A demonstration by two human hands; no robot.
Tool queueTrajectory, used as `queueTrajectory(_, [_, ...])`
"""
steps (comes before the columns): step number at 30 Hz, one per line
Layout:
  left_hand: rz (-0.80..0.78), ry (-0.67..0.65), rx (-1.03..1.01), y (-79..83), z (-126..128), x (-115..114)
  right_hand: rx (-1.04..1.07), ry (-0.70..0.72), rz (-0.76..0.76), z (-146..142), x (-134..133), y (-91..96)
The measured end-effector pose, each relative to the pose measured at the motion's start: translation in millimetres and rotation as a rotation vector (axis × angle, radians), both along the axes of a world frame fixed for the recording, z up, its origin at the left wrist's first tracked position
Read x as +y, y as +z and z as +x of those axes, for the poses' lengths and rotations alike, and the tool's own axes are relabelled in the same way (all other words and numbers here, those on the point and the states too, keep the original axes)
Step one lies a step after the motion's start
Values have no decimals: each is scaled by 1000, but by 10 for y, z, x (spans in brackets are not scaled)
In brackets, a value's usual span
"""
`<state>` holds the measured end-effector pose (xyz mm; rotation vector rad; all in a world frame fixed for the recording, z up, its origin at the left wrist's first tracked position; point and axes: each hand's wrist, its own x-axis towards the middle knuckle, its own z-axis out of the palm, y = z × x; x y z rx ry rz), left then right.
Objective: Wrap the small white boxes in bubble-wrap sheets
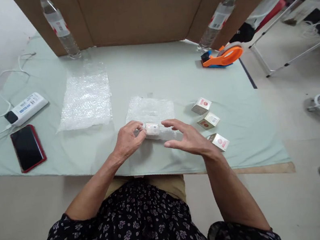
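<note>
Cloth-covered table (145, 71) in front of you, brown cardboard panel (135, 9) standing along its far side. Big bubble-wrap sheet (85, 95) lies flat on your left, smaller bubble-wrap sheet (151, 106) in front of you, between your hands and the panel. Left bottle (60, 30) and right bottle (218, 18) stand by the panel. Your right hand (189, 135) is spread, thumb and fingers apart, holding nothing, just beside the box's right end. Your left hand (128, 139) has thumb and fingertips together at the box's left end; can't tell if they pinch the box, pinch the wrap or only touch. Orange tape dispenser (223, 57) far right, phone (28, 148) near left. Three cartons, far (201, 105), middle (208, 121) and near (219, 142), sit right of your right hand.

Small box (152, 128) is on the near part of the smaller sheet, between your hands. Looks like light, thin card: fairly stiff, dents if squeezed, contents unseen. Best hold is probably its two short ends, gently. Wrap looks soft, springy and slick; take it by the edges, bubbles likely pop under hard pressure.
</note>
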<state>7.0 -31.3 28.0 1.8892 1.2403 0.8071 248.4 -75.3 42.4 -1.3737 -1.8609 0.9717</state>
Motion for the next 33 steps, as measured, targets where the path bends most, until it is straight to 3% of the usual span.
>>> queueTrajectory(3, [-29,-26,6,-2,-25,27,24,-97,49,-126,48,-143])
queueTrajectory(9, [-29,-144,3,-3,-51,54,265,-190,-12,-221,178,-347])
queueTrajectory(19, [-190,20,-194,-67,111,104,366,-269,-85,-275,183,-353])
queueTrajectory(33, [-225,21,-235,-105,92,119,344,-285,-36,-303,159,-397])
